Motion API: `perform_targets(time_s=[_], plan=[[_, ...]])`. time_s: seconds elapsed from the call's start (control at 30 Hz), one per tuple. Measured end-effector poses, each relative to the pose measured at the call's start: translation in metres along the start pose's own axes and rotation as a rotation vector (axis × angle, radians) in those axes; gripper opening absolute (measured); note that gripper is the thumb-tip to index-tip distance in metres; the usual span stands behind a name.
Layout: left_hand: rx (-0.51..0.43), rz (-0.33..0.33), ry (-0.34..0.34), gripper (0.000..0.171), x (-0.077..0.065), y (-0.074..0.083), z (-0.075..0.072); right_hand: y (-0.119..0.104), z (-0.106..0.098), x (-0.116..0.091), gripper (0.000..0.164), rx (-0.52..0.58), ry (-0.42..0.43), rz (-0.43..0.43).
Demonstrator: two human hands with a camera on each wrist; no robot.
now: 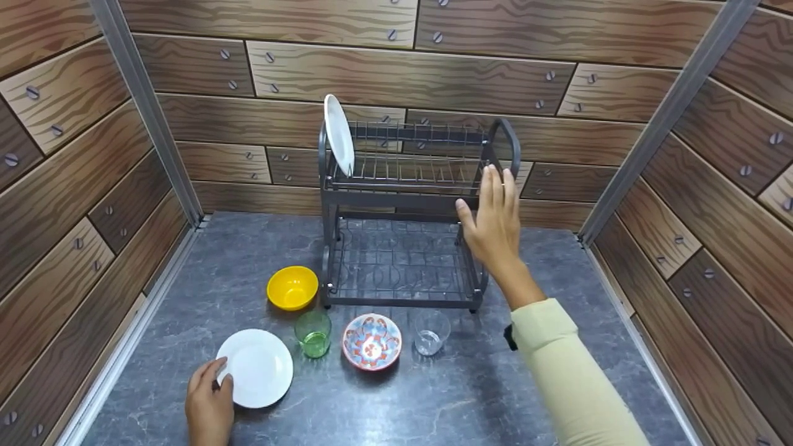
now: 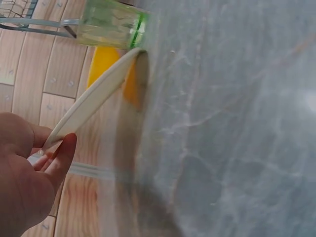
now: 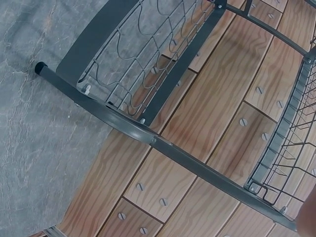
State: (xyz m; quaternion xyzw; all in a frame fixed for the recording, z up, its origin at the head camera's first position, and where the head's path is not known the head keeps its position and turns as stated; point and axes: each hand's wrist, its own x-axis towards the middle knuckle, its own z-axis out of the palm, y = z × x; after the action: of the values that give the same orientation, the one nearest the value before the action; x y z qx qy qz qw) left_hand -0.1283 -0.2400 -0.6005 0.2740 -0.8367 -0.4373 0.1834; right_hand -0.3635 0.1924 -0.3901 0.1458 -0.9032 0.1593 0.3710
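Observation:
My left hand point(image 1: 210, 399) pinches the rim of a white plate point(image 1: 260, 368) between thumb and fingers. In the left wrist view that plate point(image 2: 94, 96) slants, its near edge lifted and its far edge low by the floor surface. My right hand point(image 1: 495, 220) is raised at the right side of a black two-tier dish rack point(image 1: 403, 199), fingers straight and thumb apart. Whether it touches the frame cannot be told. Only a bit of a finger point(image 3: 307, 217) shows in the right wrist view, beside the rack's bars point(image 3: 202, 173). A second white plate point(image 1: 339, 136) stands upright at the upper tier's left end.
A yellow bowl point(image 1: 293, 288) sits left of the rack. In front are a green glass point(image 1: 314, 337), a patterned red-and-blue bowl point(image 1: 372, 342) and a clear glass point(image 1: 430, 334). Wood-patterned walls point(image 1: 409, 74) enclose the grey marbled surface point(image 1: 433, 409) on three sides.

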Motion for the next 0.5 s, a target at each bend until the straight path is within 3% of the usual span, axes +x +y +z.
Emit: perform_targets(time_s=[0.13,0.3,0.5], plan=[[-0.037,0.042,0.03,0.028,0.0,0.008,-0.007,0.0,0.0,0.0,0.074,0.008,0.0,0.002],[-0.007,0.104,0.064,0.028,-0.001,0.022,-0.014,-0.001,0.001,0.001,0.074,0.015,0.004,0.002],[0.012,0.222,0.115,0.029,0.0,0.043,-0.021,-0.001,0.0,0.001,0.074,0.003,-0.003,0.007]])
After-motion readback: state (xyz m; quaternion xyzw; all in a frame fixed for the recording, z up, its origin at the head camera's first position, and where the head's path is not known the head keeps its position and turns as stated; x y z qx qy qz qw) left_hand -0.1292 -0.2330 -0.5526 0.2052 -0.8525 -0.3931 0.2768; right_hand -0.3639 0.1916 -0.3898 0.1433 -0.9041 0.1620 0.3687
